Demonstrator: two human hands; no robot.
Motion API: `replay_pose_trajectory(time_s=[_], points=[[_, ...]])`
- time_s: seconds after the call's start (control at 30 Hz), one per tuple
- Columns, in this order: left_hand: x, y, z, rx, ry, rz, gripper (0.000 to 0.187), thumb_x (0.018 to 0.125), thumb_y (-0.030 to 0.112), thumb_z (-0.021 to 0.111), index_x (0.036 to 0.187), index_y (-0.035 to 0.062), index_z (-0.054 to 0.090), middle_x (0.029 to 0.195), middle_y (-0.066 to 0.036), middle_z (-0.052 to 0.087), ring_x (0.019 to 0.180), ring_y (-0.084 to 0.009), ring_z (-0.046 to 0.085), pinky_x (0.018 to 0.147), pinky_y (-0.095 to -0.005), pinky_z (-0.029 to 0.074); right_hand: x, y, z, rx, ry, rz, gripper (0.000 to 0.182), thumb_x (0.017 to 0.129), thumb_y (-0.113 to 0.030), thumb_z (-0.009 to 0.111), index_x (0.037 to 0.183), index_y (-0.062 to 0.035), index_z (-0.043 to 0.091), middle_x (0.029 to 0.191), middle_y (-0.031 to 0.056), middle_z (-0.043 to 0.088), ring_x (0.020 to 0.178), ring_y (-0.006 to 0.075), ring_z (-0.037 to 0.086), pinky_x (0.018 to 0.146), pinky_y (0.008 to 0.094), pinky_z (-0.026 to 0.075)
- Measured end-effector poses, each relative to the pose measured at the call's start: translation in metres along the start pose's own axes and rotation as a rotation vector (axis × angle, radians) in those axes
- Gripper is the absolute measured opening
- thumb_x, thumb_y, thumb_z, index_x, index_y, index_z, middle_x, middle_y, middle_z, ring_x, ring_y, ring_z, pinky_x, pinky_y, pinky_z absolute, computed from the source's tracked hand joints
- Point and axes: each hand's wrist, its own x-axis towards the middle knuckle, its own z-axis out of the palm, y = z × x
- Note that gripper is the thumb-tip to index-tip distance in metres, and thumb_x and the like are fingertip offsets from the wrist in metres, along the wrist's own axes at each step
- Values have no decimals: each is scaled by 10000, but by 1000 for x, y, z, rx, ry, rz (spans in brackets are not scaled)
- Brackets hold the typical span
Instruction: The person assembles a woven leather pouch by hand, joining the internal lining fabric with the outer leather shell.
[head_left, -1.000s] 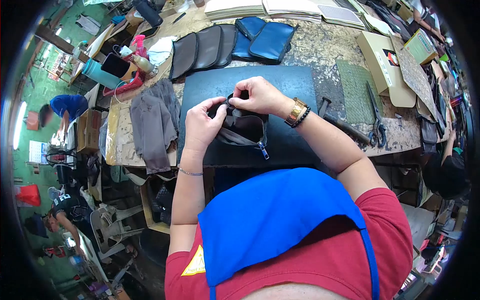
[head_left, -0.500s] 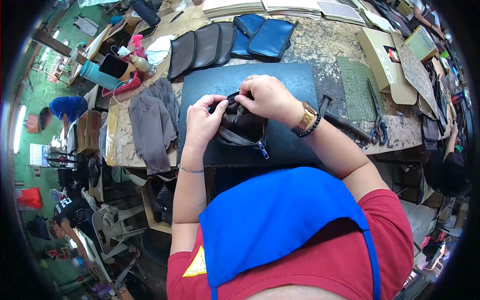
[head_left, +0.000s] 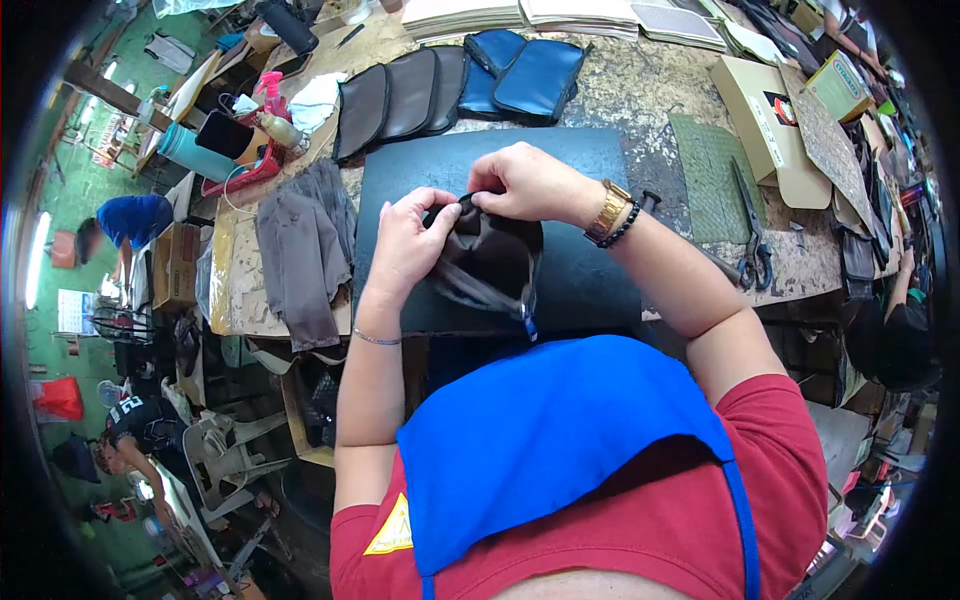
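Note:
A dark brown zippered pouch (head_left: 492, 262) hangs from my two hands above a black mat (head_left: 400, 165). Its mouth gapes toward me, and the metal zipper pull dangles at the near right corner. My left hand (head_left: 410, 232) pinches the far-left part of the rim between thumb and fingers. Close beside it, my right hand (head_left: 525, 185) is closed on the far rim, thumb and forefinger together. Several finished-looking brown pouches (head_left: 410, 95) lie beyond the mat, beside blue pouches (head_left: 540, 78).
Brown fabric pieces (head_left: 305, 245) lie left of the mat. Scissors (head_left: 755, 235) rest at right near a green textured sheet (head_left: 705, 165) and an open cardboard box (head_left: 750, 110). A red basket (head_left: 245, 175) with bottles stands at left. Other people work around the room.
The pouch's mouth has opened wider, and its near edge with the zipper pull has swung slightly down toward me. Both hands keep their pinch on the rim.

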Motion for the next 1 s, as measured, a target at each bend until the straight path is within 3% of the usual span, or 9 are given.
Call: replay_pose_trajectory(time_s=[0.13, 0.23, 0.27, 0.4, 0.47, 0.5, 0.6, 0.8, 1.0], points=[[13, 21, -14, 133, 10, 181, 202, 897, 308, 664, 996, 133, 679, 1016, -22, 678, 971, -247, 629, 1069, -620, 250, -7, -14, -11, 62, 87, 45, 153, 810, -138, 654, 792, 6, 604, 641, 71, 606, 604, 128, 579, 572, 300, 478], [16, 34, -4, 186, 141, 167, 259, 887, 330, 678, 1027, 115, 644, 1059, -47, 652, 978, -261, 622, 1000, -547, 358, -13, -1, -8, 22, 204, 109, 122, 803, -117, 644, 793, -3, 601, 620, 53, 580, 595, 105, 547, 553, 287, 465], [14, 31, 1, 165, 160, 188, 301, 873, 337, 691, 1045, 102, 618, 1057, -66, 633, 961, -268, 619, 893, -453, 425, -16, 7, -7, -6, 242, 133, 119, 801, -116, 645, 794, -5, 599, 616, 53, 577, 593, 105, 547, 553, 288, 466], [-4, 34, 16, 289, 187, 128, 303, 846, 327, 712, 1039, 106, 637, 963, -57, 644, 916, -248, 625, 825, -401, 426, -27, 14, -8, -14, 254, 25, 174, 816, -103, 610, 962, -10, 621, 861, 101, 661, 809, 153, 639, 697, 287, 506], [-9, 31, 20, 248, 141, 34, 292, 837, 321, 720, 1029, 112, 651, 917, -52, 648, 904, -242, 629, 820, -391, 426, -27, 14, -11, 93, 168, 34, 340, 825, -78, 583, 1155, -17, 637, 1056, 125, 693, 983, 184, 662, 798, 313, 524], [-8, 29, 22, 312, 288, 267, 271, 827, 234, 739, 1009, 49, 661, 755, -75, 647, 646, -221, 620, 653, -348, 490, -25, 15, -15, 104, 101, 33, 338, 834, -96, 604, 1160, -13, 643, 1050, 124, 700, 976, 190, 668, 823, 320, 527], [-10, 36, 24, 127, 247, 22, 226, 840, 277, 718, 966, 95, 674, 752, -26, 648, 718, -220, 642, 782, -375, 443, -20, 6, -23, 73, 3, 66, 337, 850, -157, 671, 1151, -5, 661, 1031, 129, 717, 949, 209, 684, 865, 326, 530], [-9, 36, 27, 2, 277, -63, 244, 848, 276, 724, 972, 69, 683, 631, -45, 647, 547, -218, 628, 572, -343, 482, -13, 8, -27, -68, -6, 37, 324, 840, -236, 748, 1070, -11, 710, 976, 148, 727, 900, 235, 699, 831, 322, 536], [-12, 35, 24, 70, 272, -50, 202, 853, 269, 720, 907, 75, 705, 637, -70, 655, 578, -244, 647, 564, -349, 486, -16, 11, -25, -86, 52, 21, 290, 840, -228, 746, 1040, -20, 725, 940, 149, 728, 872, 243, 703, 803, 323, 538]])
